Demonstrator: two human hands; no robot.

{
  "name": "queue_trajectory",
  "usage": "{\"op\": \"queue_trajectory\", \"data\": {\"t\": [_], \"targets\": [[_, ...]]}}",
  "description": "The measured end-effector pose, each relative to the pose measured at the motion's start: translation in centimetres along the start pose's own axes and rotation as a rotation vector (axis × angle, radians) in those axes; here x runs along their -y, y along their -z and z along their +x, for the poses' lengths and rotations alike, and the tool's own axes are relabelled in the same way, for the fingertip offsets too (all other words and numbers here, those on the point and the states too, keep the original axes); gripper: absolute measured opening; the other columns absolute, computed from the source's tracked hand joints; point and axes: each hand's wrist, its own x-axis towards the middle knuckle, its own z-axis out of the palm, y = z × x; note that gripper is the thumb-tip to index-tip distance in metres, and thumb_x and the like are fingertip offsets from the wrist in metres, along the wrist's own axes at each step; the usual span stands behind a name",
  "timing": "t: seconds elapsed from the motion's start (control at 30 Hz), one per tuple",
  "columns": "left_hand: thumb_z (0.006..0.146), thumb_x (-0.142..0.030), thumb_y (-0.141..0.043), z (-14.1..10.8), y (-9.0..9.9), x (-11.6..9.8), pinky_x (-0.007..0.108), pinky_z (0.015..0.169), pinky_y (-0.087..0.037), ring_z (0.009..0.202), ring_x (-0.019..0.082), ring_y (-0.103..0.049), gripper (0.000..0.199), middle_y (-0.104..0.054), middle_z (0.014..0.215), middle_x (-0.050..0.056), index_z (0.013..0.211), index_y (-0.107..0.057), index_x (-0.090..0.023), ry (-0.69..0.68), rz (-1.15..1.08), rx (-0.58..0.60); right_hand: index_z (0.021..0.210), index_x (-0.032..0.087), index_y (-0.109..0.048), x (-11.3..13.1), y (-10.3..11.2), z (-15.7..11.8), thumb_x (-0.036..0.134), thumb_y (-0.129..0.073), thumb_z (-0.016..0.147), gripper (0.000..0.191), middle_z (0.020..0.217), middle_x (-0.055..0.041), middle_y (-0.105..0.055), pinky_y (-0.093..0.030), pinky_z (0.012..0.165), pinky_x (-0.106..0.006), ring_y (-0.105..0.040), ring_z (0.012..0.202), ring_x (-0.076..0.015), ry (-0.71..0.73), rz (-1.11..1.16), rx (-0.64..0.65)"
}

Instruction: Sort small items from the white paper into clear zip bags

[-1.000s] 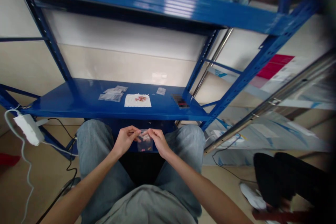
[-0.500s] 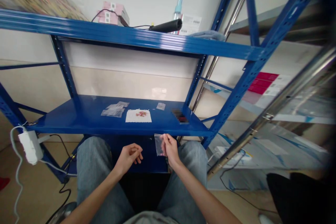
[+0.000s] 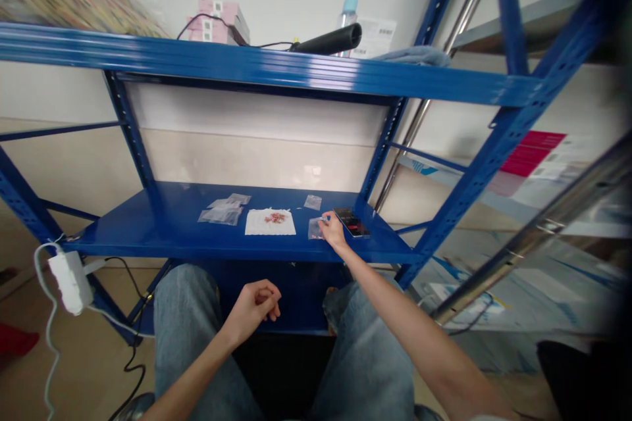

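Observation:
Over the right part of the blue shelf [image 3: 172, 233], my right hand [image 3: 333, 230] pinches a small clear zip bag [image 3: 315, 230] by its upper edge. Tiny reddish bits show low in the bag. To its left lies a white sheet of paper [image 3: 257, 223] bearing a small heap of pinkish-red pieces [image 3: 276, 218], too small to name. My left hand [image 3: 259, 306] hangs in front of the shelf edge, between my knees. Its fingers are curled in against the thumb, and nothing shows in them.
A pile of clear bags [image 3: 222, 210] lies left of the paper. Another small bag [image 3: 313, 202] sits behind my right hand, and a dark phone [image 3: 351, 222] is beside it. The upper shelf beam [image 3: 247, 69] crosses above; a power strip [image 3: 72, 283] hangs at left.
My right hand has moved forward and up from above my lap to the shelf, carrying the zip bag beside the phone. My left hand stays curled in about the same place.

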Motion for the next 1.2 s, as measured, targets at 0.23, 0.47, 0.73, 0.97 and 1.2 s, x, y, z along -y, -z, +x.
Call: {"op": "queue_trajectory", "data": {"t": [0.23, 0.47, 0.73, 0.97, 1.2], "targets": [[0.090, -0.044, -0.060, 1.5, 0.5, 0.2, 0.025, 0.053, -0.044, 0.055, 0.016, -0.063, 0.027, -0.070, 0.066, 0.005, 0.087, -0.061, -0.018, -0.005, -0.015, -0.053, 0.136, 0.015, -0.052, 5.6, -1.8, 1.2, 0.020, -0.057, 0.090, 0.046, 0.136, -0.0229, -0.050, -0.040, 0.100, -0.050, -0.046, 0.126, -0.0358, 0.380, -0.643, 0.043], [0.093, -0.020, -0.047, 0.5, 0.9, 0.4, 0.031, 0.067, -0.043, 0.069, 0.020, -0.065, 0.016, -0.069, 0.075, 0.006, 0.088, -0.063, -0.022, -0.233, 0.852, -0.033, 0.117, 0.019, -0.071, 13.9, -11.8, 2.1, 0.011, -0.049, 0.093, 0.034, 0.153, -0.0108, -0.045, -0.035, 0.110, -0.051, -0.037, 0.139, -0.0297, 0.872, -0.460, 0.345], [0.095, -0.015, -0.044, 0.5, 2.0, 0.6, 0.035, 0.075, -0.043, 0.077, 0.023, -0.065, 0.017, -0.068, 0.077, 0.008, 0.087, -0.058, -0.021, -0.313, 1.163, -0.011, 0.125, 0.022, -0.067, 16.8, -17.6, 3.9, -0.005, -0.051, 0.078, 0.057, 0.150, -0.0070, -0.051, -0.030, 0.114, -0.049, -0.037, 0.144, -0.0256, 0.983, -0.352, 0.566], [0.098, -0.018, -0.041, 0.5, 3.5, -0.4, 0.034, 0.074, -0.042, 0.076, 0.022, -0.062, 0.020, -0.065, 0.078, 0.007, 0.091, -0.059, -0.021, -0.338, 1.100, -0.225, 0.132, 0.019, -0.063, 15.1, -12.4, -1.3, 0.000, -0.044, 0.084, 0.055, 0.141, -0.0101, -0.059, -0.037, 0.110, -0.044, -0.049, 0.134, -0.0228, 0.821, -0.199, 0.377], [0.094, -0.021, -0.052, -1.3, 3.2, -1.5, 0.044, 0.096, -0.044, 0.116, 0.030, -0.057, 0.016, -0.060, 0.122, 0.016, 0.109, -0.055, -0.019, -0.556, 0.935, -0.587, 0.116, 0.021, -0.073, 10.0, -5.1, -11.6, 0.009, -0.049, 0.089, 0.037, 0.119, -0.0095, -0.070, -0.043, 0.105, -0.040, -0.062, 0.115, -0.0218, 0.745, 0.145, 0.262]]}}
